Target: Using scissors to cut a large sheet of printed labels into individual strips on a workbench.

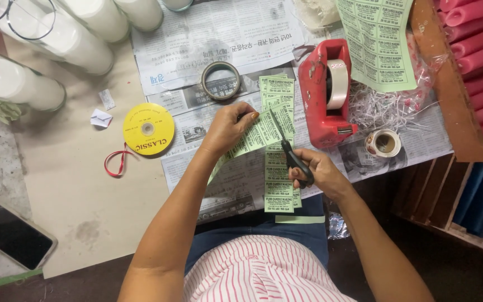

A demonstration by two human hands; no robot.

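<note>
My arms are bare, without sleeves; I wear a red-and-white striped top (pixel 264 271) over blue bottoms (pixel 264 237) at six o'clock.

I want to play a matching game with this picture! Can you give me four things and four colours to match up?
Things:
1. tape dispenser
2. ribbon spool
3. paper labels
4. scissors

Colours:
A. yellow
B. pale green
C. black handles
D. red

Pairs: 1-D, 2-A, 3-B, 4-C.

The right hand holds the scissors and the left hand holds a strip of labels.
</note>
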